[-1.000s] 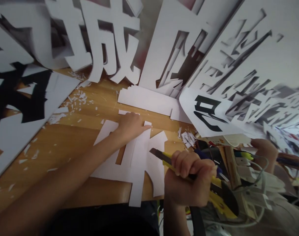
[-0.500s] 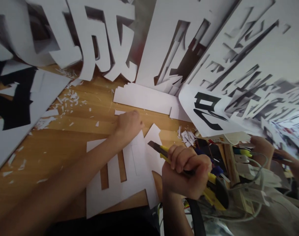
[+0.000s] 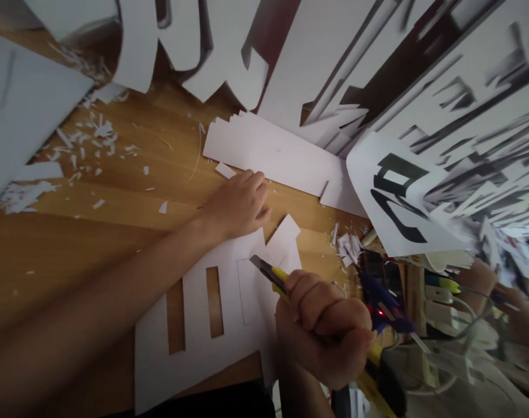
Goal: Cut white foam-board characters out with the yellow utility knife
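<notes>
In the head view, a white sheet of board (image 3: 195,325) lies on the wooden table. Two rectangular slots are cut through it, and a pencilled rectangle is drawn to their right. My left hand (image 3: 241,206) rests at its top edge, fingers curled under; what they hold, if anything, is hidden. A small white offcut (image 3: 225,170) lies just beyond the knuckles. My right hand (image 3: 325,325) is wrapped around a yellow and black utility knife (image 3: 279,278). Its bared blade points over the board near the pencilled outline. Another white cut piece (image 3: 288,232) lies partly beside the board.
Behind my left hand lies a stack of white strips (image 3: 273,148). Large white cut-out characters (image 3: 229,64) stand at the back. Paper scraps (image 3: 101,128) litter the left. To the right are a printed sheet (image 3: 360,174), a purple glue gun (image 3: 386,305) and another person's hand (image 3: 477,278).
The view has shifted down and closer. The knife blade has moved left, nearer the pencilled rectangle. My left hand stays by the board's top edge, its thumb now showing more apart from the fingers.
</notes>
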A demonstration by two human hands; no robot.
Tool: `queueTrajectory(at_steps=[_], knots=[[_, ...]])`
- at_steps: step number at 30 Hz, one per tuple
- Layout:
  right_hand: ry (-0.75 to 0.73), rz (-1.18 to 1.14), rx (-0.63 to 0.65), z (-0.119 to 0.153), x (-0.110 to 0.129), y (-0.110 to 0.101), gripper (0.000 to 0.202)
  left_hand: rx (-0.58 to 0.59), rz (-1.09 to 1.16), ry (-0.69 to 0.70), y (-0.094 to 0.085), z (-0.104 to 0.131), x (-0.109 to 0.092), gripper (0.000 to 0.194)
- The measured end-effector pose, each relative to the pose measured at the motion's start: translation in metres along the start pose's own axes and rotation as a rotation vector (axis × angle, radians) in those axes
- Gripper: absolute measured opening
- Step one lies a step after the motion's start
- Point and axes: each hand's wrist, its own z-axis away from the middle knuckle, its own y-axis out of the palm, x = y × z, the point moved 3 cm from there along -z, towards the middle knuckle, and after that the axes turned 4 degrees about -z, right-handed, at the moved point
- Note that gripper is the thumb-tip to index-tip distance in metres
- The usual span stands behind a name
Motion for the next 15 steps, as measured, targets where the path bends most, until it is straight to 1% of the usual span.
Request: queueTrajectory(at_steps=[4,6,12,15], knots=[[0.015,0.022,0.006,0.0,0.0008,-0.0003,0.045,0.023,-0.011,0.004,0.002,0.0002,-0.0002,0.016],[0.007,0.033,0.013,0.0011,0.0014,-0.0002,0.046,0.019,-0.014,0.008,0.0027,0.0004,-0.0002,0.016],[-0.034,0.092,-0.033,0.0029,0.0008,0.0028,0.046,0.008,-0.003,0.011,0.003,-0.0001,0.0005,0.015],[-0.056,0.09,-0.03,0.0012,0.0001,0.0056,0.046,0.007,-0.009,0.01,0.0032,-0.0003,0.0009,0.016]])
